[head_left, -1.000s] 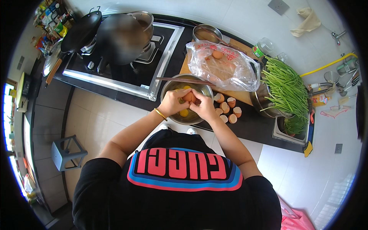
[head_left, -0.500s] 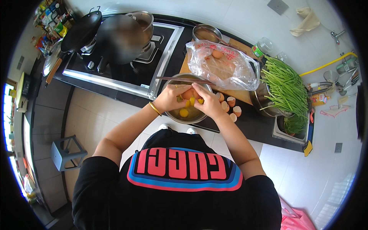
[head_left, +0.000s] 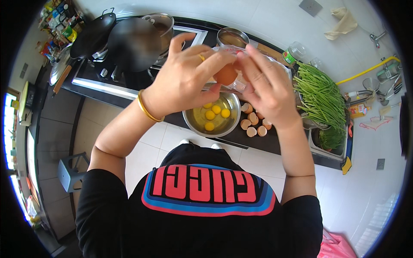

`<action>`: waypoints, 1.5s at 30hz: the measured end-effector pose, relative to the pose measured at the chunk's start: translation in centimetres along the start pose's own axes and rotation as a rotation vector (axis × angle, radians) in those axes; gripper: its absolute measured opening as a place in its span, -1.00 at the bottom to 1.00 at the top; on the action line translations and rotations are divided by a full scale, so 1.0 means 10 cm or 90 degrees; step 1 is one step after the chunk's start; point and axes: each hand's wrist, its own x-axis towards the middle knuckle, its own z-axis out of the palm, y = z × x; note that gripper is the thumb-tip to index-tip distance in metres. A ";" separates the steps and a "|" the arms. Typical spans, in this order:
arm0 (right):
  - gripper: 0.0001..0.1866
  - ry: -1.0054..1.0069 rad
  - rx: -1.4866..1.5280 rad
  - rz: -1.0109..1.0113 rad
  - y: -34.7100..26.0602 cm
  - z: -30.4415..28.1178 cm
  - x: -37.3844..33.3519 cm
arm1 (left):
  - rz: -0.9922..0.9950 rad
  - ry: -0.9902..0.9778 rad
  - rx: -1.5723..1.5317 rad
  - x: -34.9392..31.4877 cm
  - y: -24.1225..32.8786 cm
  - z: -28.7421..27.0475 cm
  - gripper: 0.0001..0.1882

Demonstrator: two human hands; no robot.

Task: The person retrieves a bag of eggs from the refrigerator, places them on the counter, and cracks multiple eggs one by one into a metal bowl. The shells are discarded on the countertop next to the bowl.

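Both of my hands are raised high above the counter, close together. A brown eggshell (head_left: 226,76) is between them. My left hand (head_left: 183,75), with a ring and a gold bangle, grips it with thumb and fingers, some fingers lifted away. The fingertips of my right hand (head_left: 266,88) press against its right side. Whether any egg remains inside the shell is hidden. Below stands a metal bowl (head_left: 236,118) holding several yolks (head_left: 210,115) in clear egg white. Several broken eggshells (head_left: 251,131) lie on the dark counter right of the bowl.
At the left, a gas stove carries a black wok (head_left: 92,36) and a steel pot (head_left: 164,21). Behind my hands are a plastic bag and a small metal bowl (head_left: 232,38). Green stalks (head_left: 320,94) lie by the sink at right. A stool (head_left: 71,174) stands on the floor.
Both hands have risen from just over the bowl, bringing the eggshell up with them. The yolk that hung between my fingers is gone from there; several yolks now show in the bowl.
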 end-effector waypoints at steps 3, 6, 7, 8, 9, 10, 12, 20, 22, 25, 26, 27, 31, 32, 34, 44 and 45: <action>-0.31 -0.001 -0.075 -0.014 0.01 -0.28 0.19 | 0.041 0.049 0.038 0.20 0.05 -0.19 -0.47; -0.37 -0.026 -0.056 0.043 0.02 -0.21 0.20 | -0.006 0.031 0.009 0.17 -0.02 -0.14 -0.47; -0.39 -0.031 -0.024 0.060 0.02 -0.12 0.17 | -0.038 0.031 -0.008 0.06 -0.06 -0.06 -0.50; -0.41 -0.038 0.003 0.081 0.01 -0.04 0.10 | -0.127 -0.040 -0.104 -0.02 -0.07 0.02 -0.54; -0.41 -0.064 0.042 0.120 -0.02 0.09 -0.05 | -0.127 -0.045 -0.123 -0.15 -0.10 0.18 -0.57; -0.42 -0.091 0.077 0.161 -0.06 0.27 -0.29 | -0.240 -0.139 -0.286 -0.35 -0.18 0.46 -0.57; -0.43 -0.184 0.197 0.288 -0.15 0.69 -0.99 | -0.282 -0.264 -0.300 -0.80 -0.16 1.08 -0.55; -0.39 -0.100 0.215 0.402 -0.59 0.80 -1.19 | -0.348 -0.061 -0.298 -1.05 0.03 1.09 -0.51; -0.41 -0.133 0.242 0.430 -0.65 0.83 -1.25 | -0.297 -0.026 -0.271 -1.03 0.10 1.08 -0.53; -0.40 -0.258 0.257 0.446 -0.74 1.18 -1.59 | -0.389 -0.111 -0.346 -1.32 0.10 1.31 -0.51; -0.40 -0.233 0.250 0.433 -0.80 1.13 -1.64 | -0.405 -0.118 -0.366 -1.32 0.10 1.32 -0.51; -0.41 -0.194 0.273 0.447 -0.77 1.12 -1.64 | -0.433 -0.076 -0.406 -1.33 0.11 1.30 -0.53; -0.48 -0.271 0.373 0.615 -0.68 1.12 -1.63 | -0.582 -0.146 -0.515 -1.35 0.05 1.38 -0.48; -0.50 -0.226 0.466 0.680 -0.67 1.19 -1.71 | -0.599 -0.133 -0.574 -1.38 0.05 1.43 -0.48; -0.53 -0.130 0.657 0.805 -0.71 1.28 -1.80 | -0.636 -0.106 -0.693 -1.44 0.10 1.46 -0.46; -0.51 0.023 1.123 1.012 -0.75 1.28 -1.68 | -0.734 0.007 -0.931 -1.38 0.18 1.44 -0.60; -0.53 0.030 1.128 1.012 -0.75 1.27 -1.65 | -0.733 0.002 -0.918 -1.38 0.18 1.45 -0.61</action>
